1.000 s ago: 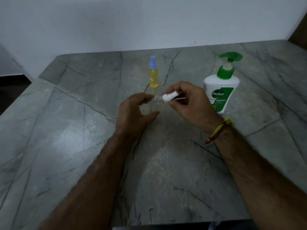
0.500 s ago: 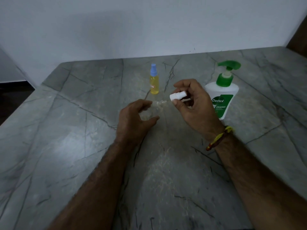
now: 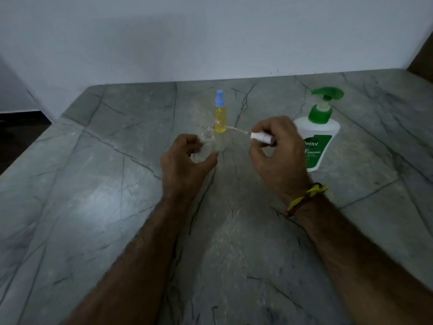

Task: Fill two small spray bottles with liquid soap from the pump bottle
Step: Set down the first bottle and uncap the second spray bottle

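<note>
A small clear spray bottle stands uncapped on the grey marble table, and my left hand grips its body. My right hand pinches the white spray cap, held sideways with its thin dip tube pointing left, fully out of the bottle. Behind them stands a second small spray bottle with yellow liquid and a blue cap. The white pump bottle with a green pump head stands at the right, partly hidden by my right hand.
A pale wall runs along the table's far edge. The table's left edge drops to a dark floor. A brown object shows at the far right corner.
My right hand has pulled the white spray cap and its tube out of the clear bottle and moved it right. My left hand keeps its hold on the bottle.
</note>
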